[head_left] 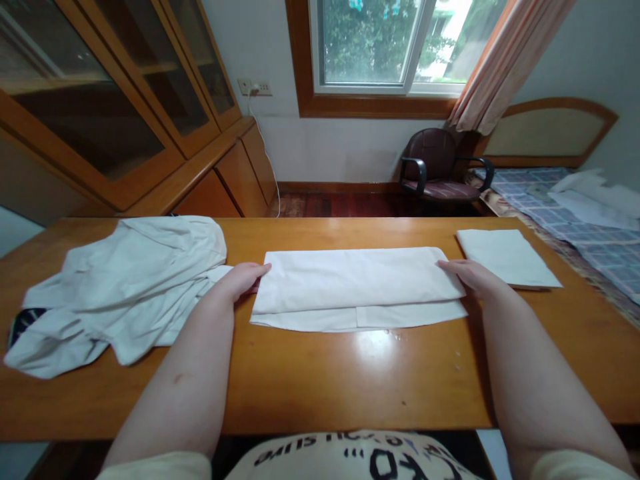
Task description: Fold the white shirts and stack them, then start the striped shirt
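- I am seeing the left hand [240,280] lying flat and open, not gripping, on the left end of the folded white cloth [357,287], which is sitting at 12 o'clock on the wooden table [350,393].
- The right hand [473,277] is lying equally open on the cloth's right end.
- A crumpled white cloth [125,287] is sprawling at 9 o'clock, almost touching the left hand.
- A flat white stack [505,257] is sitting at 2 o'clock, just beside the right hand.
- I am judging the cloth's loose lower layer the weak spot: uneven pressure from the hands could slide it out of line on the glossy tabletop.
- I am also worrying that a careless right hand could nudge the stack.
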Tool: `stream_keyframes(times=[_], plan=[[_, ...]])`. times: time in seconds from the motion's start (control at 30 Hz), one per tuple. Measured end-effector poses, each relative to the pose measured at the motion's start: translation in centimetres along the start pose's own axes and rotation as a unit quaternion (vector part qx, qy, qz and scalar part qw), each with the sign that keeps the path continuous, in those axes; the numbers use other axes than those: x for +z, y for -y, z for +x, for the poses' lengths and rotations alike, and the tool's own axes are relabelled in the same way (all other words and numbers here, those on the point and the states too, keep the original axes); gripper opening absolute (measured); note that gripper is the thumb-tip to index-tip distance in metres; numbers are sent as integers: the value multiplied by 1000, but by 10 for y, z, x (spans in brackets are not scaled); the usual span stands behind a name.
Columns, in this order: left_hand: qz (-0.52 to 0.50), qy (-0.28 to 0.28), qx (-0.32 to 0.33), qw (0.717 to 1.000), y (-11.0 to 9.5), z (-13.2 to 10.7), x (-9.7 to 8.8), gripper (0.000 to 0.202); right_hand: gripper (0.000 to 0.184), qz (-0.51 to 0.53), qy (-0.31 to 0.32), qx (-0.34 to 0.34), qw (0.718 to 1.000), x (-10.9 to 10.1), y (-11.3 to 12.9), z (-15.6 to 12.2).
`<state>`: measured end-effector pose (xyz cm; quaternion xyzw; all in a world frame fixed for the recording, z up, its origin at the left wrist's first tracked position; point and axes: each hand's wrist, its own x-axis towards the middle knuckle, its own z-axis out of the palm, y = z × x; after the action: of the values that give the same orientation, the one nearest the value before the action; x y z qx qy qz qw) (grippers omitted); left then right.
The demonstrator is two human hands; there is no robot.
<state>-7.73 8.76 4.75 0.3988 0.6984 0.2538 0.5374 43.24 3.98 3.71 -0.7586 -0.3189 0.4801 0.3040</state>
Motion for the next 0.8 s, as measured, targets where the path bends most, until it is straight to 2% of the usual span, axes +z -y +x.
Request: stream_keyframes(times=[0.17, 0.27, 0.33, 0.43, 0.53, 0.67, 0.8], plan=[[-85, 20, 25, 996, 2, 0, -6, 22, 13, 71, 23, 9, 997, 0, 7, -11], [-149, 32, 23, 988, 2, 0, -10, 17, 11, 82, 70, -12, 994, -6, 7, -17], [-158, 33, 20, 987, 0, -2, -12, 12, 12, 70, 108, -25, 991, -11, 6, -19], [-142, 30, 8, 989, -1, -6, -12, 8, 16, 51, 158, -30, 986, -17, 2, -20], [-117, 66, 6, 991, -1, -9, -12, 13, 19, 21, 181, -29, 983, -20, -2, -18], [-48, 102, 31, 993, 1, -11, -13, 21, 24, -16, 188, -46, 981, -22, -7, -11], [13, 114, 44, 992, -3, -15, -17, 35, 29, -67, 158, -79, 982, -22, -4, -12]])
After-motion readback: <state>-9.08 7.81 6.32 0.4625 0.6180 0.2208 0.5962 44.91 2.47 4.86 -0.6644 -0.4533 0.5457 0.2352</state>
